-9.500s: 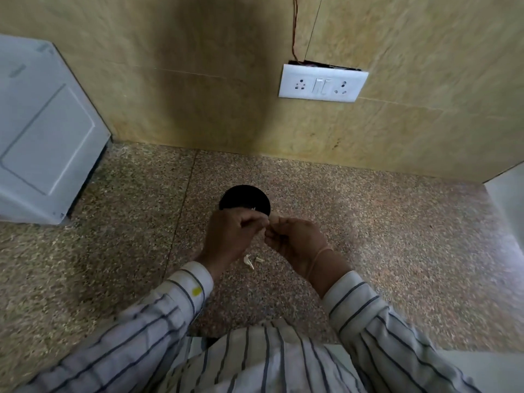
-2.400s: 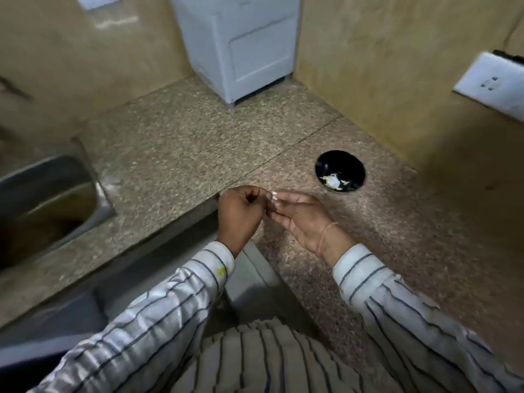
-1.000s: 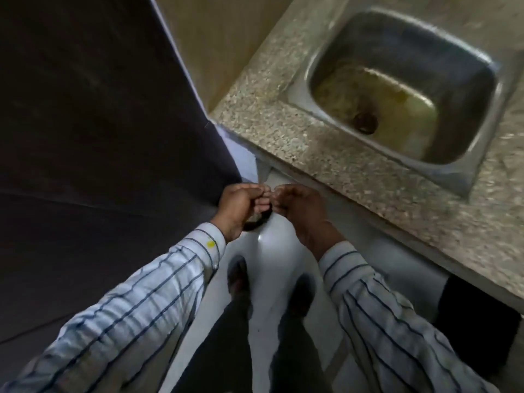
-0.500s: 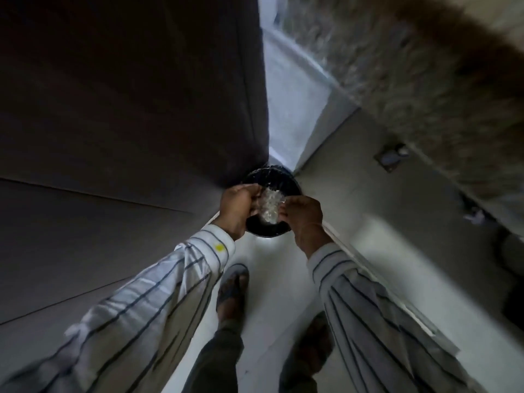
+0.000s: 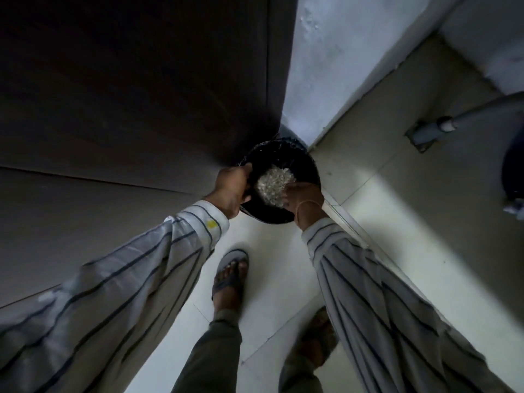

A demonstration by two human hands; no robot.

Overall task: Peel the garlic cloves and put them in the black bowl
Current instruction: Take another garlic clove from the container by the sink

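A round black bin [image 5: 304, 165] stands on the floor in the corner, with a heap of white garlic skins [image 5: 272, 184] inside. My left hand [image 5: 232, 191] hovers at the bin's left rim with its fingers curled; what it holds, if anything, is hidden. My right hand [image 5: 303, 197] reaches over the bin's near right side, fingers pointing down at the heap of skins. Neither the black bowl nor any garlic clove is in view.
A dark wooden door [image 5: 136, 89] fills the left side, beside a pale blue wall [image 5: 334, 52]. My sandalled feet [image 5: 229, 276] stand on light floor tiles just behind the bin. A grey pipe fitting [image 5: 433, 129] sits at the right.
I have turned away from the counter, sink and black bowl to the floor bin. Both hands, held together at the fingertips before, are now apart over the bin.
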